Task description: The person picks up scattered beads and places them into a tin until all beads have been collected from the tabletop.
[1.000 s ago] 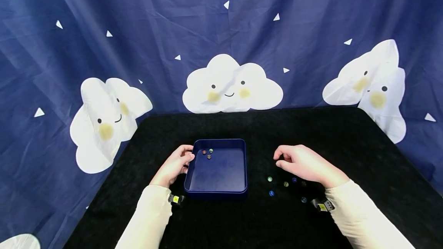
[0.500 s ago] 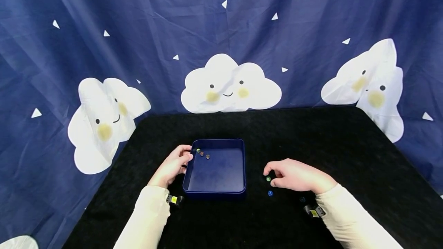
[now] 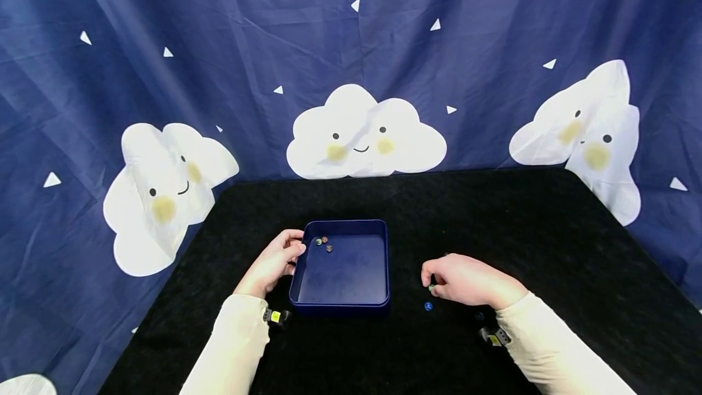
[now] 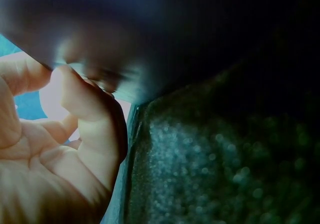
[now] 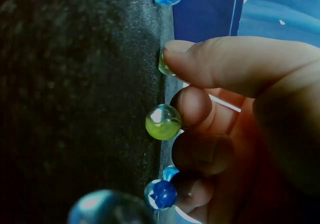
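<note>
My left hand (image 3: 272,266) holds the left wall of a square dark blue tray (image 3: 340,305), its thumb at the rim. Three small glass marbles, one of them a green marble (image 3: 319,241), lie near the tray's far left corner. To the right of the tray, my right hand (image 3: 473,279) pinches a light green marble (image 5: 165,64) between thumb and index finger, low at the cloth. Just nearer to me is a bright blue marble (image 3: 428,306). A yellow-green marble (image 5: 163,126) and a dark blue marble (image 5: 161,194) show beside the fingers in the right wrist view.
A black cloth (image 3: 417,358) covers the table. Under the right wrist lies a dim blue marble (image 3: 479,316), and a blurred marble (image 5: 107,209) looms close to the right wrist camera. Behind the table hangs a blue curtain (image 3: 252,66) with white clouds.
My right hand has come left and down to the light green marble, and its fingertips have closed on it. Inside the tray the marbles have rolled slightly; the left hand keeps its hold.
</note>
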The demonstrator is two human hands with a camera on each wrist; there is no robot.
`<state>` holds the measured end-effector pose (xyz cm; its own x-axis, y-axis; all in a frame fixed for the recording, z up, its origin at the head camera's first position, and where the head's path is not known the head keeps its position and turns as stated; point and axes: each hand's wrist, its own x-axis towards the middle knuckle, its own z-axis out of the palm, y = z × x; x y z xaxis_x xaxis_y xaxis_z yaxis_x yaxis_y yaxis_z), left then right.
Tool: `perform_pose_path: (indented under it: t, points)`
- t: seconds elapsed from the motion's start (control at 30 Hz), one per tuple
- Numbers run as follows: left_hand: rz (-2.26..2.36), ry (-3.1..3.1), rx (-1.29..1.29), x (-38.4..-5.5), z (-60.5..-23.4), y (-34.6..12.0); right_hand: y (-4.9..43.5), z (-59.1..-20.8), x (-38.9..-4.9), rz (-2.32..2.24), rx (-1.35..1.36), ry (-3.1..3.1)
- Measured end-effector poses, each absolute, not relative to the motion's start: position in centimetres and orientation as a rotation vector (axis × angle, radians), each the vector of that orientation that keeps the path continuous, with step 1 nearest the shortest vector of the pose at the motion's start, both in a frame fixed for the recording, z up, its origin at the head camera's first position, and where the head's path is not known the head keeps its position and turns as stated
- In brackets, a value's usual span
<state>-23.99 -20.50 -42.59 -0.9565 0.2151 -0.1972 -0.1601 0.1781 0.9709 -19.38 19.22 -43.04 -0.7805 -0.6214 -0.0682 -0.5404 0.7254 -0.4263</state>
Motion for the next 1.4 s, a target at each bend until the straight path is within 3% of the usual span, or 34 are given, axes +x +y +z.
perform_pose_path:
  t: [1.0,1.4]
  points:
    - [1.879,2.190,0.032,-24.5,-46.0,-21.3,18.4,-43.3,-18.9,-0.585,-1.015,2.709]
    - [1.865,2.153,0.065,-24.4,-44.4,-21.0,16.0,-40.1,-18.9,-0.774,-1.235,2.821]
